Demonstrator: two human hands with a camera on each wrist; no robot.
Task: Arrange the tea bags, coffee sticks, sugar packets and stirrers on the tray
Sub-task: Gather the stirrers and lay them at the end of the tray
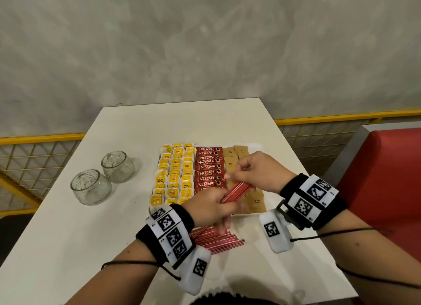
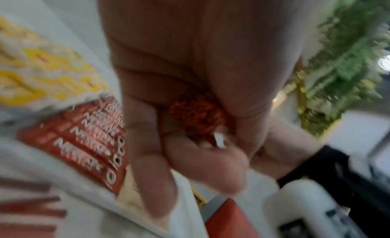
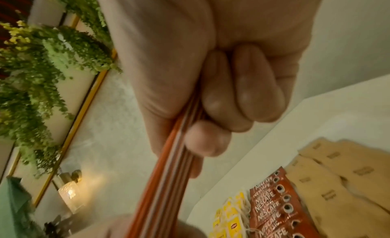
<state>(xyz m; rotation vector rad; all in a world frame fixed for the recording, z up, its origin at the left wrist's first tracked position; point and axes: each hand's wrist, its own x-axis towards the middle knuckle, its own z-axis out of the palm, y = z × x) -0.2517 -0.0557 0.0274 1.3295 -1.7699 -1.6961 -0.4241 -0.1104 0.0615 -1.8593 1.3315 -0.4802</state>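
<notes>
A bundle of red-and-white stirrers (image 1: 237,192) is held above the white tray (image 1: 265,194) by both hands. My left hand (image 1: 211,207) grips its near end, seen end-on as the stirrers (image 2: 197,118) in the left wrist view. My right hand (image 1: 255,170) grips the far end, fingers curled round the stirrers (image 3: 168,183). On the tray lie yellow tea bags (image 1: 175,174) at the left, red coffee sticks (image 1: 208,168) in the middle and brown sugar packets (image 1: 255,201) at the right. More loose stirrers (image 1: 216,239) lie on the table under my left wrist.
Two glass jars (image 1: 103,177) stand on the white table (image 1: 68,247) left of the tray. A red seat (image 1: 387,179) is at the right. A yellow railing with mesh runs behind the table, before a grey wall.
</notes>
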